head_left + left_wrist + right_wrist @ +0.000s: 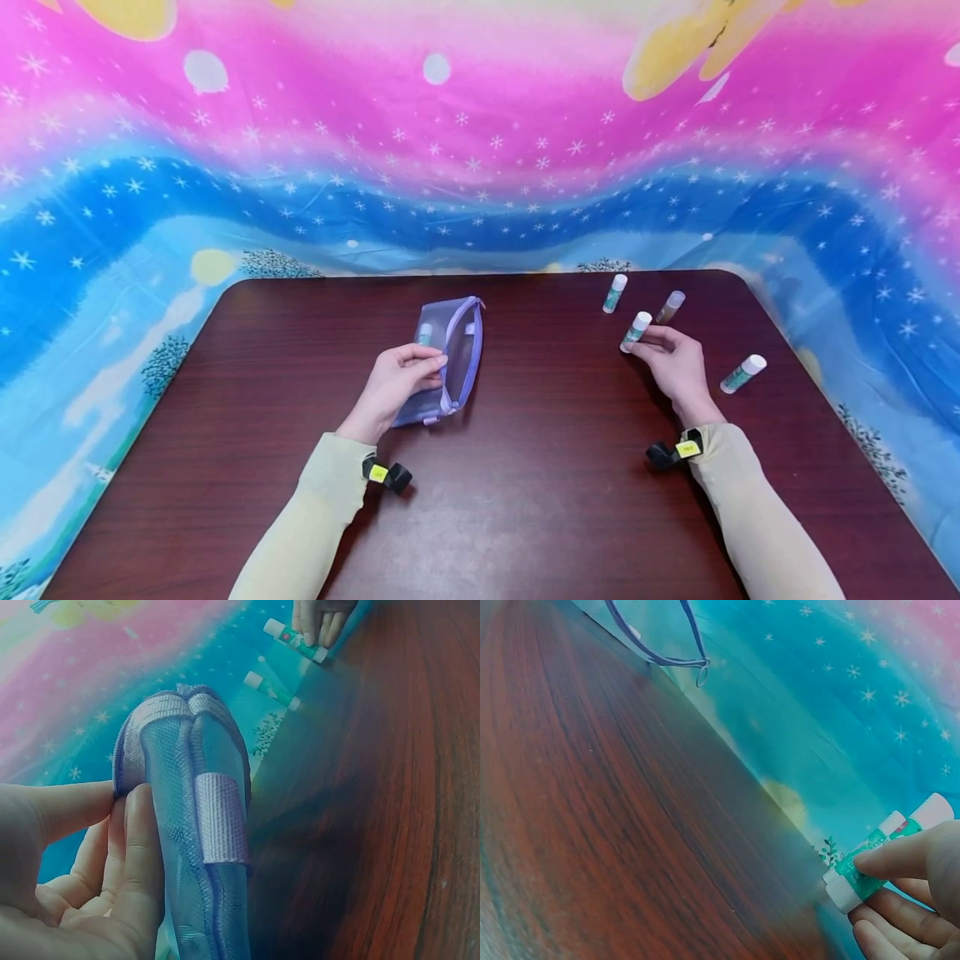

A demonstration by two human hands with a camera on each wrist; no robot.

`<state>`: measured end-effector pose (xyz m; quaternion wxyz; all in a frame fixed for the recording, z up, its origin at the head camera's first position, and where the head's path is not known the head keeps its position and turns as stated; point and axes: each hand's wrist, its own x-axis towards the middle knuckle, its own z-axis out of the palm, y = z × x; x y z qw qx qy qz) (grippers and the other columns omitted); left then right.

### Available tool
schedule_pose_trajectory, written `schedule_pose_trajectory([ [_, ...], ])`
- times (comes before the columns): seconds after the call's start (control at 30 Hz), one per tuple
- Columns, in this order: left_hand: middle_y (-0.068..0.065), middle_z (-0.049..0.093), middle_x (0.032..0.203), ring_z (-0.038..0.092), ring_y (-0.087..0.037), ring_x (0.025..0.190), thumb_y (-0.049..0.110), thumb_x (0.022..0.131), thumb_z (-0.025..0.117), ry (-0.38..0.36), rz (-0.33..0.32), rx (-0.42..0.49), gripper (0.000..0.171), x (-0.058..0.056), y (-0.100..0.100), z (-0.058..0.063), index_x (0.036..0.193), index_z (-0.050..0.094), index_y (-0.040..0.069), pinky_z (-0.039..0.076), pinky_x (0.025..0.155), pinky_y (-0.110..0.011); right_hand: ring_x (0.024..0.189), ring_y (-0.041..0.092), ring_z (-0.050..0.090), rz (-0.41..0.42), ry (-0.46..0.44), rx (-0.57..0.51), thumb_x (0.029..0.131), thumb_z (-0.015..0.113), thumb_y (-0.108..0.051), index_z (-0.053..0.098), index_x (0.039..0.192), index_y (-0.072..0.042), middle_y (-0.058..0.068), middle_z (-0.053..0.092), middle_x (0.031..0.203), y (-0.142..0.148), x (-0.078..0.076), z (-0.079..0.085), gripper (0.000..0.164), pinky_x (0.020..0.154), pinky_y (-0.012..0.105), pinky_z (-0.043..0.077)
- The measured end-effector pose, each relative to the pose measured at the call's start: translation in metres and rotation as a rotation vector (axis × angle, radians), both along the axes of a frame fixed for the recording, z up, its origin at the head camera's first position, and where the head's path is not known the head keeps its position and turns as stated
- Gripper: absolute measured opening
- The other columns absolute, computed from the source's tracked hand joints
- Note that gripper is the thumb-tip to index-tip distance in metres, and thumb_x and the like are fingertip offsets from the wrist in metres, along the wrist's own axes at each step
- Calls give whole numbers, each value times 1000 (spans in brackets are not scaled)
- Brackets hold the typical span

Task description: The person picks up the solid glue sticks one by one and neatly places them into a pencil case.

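left hand pinches pouch edge, pouch left of centre, mouth gaping right | right hand pinches glue stick, far right of counter | risk: careless lift may knock brown stick just beyond; weak left pinch could let mouth sag, snagging glue stick

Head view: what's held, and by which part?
Left hand pinches the mesh pouch by its zippered edge; right hand grips a glue stick by its body.

Pale sleeves carry black wristbands with yellow labels.
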<state>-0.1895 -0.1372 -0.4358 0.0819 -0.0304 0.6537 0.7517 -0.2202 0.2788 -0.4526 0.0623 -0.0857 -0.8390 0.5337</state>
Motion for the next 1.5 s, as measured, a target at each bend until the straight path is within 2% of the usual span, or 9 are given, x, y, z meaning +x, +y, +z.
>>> schedule_pose_trajectory([
  [0.07, -24, 72, 99, 68, -17, 70, 1, 95, 71, 10, -7, -15, 20, 0, 0, 1, 110, 68, -11, 62, 76, -32, 89, -5, 65, -1, 4, 0, 94, 76, -20, 64, 130, 1, 23, 67, 123, 0, 0, 0, 44, 79, 12, 51],
  [0.23, -31, 70, 101, 68, -17, 70, 2, 95, 71, 36, -28, -48, 20, 1, -1, 3, 109, 67, -11, 62, 73, -33, 89, -5, 65, -3, 13, -10, 94, 77, -19, 65, 129, 2, 23, 67, 123, 0, -1, -1, 43, 78, 12, 52],
  [0.37, -26, 71, 94, 69, -17, 69, 2, 94, 72, 40, -36, -62, 20, 2, -1, 4, 109, 67, -11, 62, 72, -33, 88, -5, 65, -6, 17, -14, 93, 78, -19, 65, 128, 2, 24, 67, 123, -1, -1, 0, 43, 78, 12, 52],
  [0.77, -16, 72, 86, 69, -18, 71, 3, 94, 73, 48, -39, -42, 22, 2, -2, 4, 109, 66, -11, 62, 73, -33, 91, -3, 64, -14, 21, 9, 94, 77, -24, 65, 130, 0, 21, 67, 124, -2, 1, 4, 45, 78, 12, 51],
  [0.9, -15, 71, 83, 69, -17, 69, 2, 94, 72, 48, -40, -25, 21, 1, -3, 3, 109, 66, -12, 63, 72, -33, 90, -3, 65, -4, 37, -10, 94, 77, -21, 65, 129, 1, 20, 67, 123, -4, 1, 6, 44, 78, 12, 52],
  [1.37, -16, 70, 82, 68, -19, 70, 3, 94, 72, 56, -43, -9, 22, 1, -4, 4, 109, 66, -12, 63, 72, -35, 90, -2, 67, 36, 69, -45, 94, 77, -18, 65, 128, 3, 15, 70, 117, -8, 2, 9, 42, 79, 14, 55],
  [1.5, -16, 70, 82, 68, -18, 70, 3, 94, 72, 63, -46, -7, 22, 0, -5, 3, 109, 66, -12, 63, 72, -35, 90, -1, 66, 42, 72, -11, 94, 77, -23, 66, 128, 1, 17, 70, 117, -9, 1, 11, 44, 77, 13, 54],
])
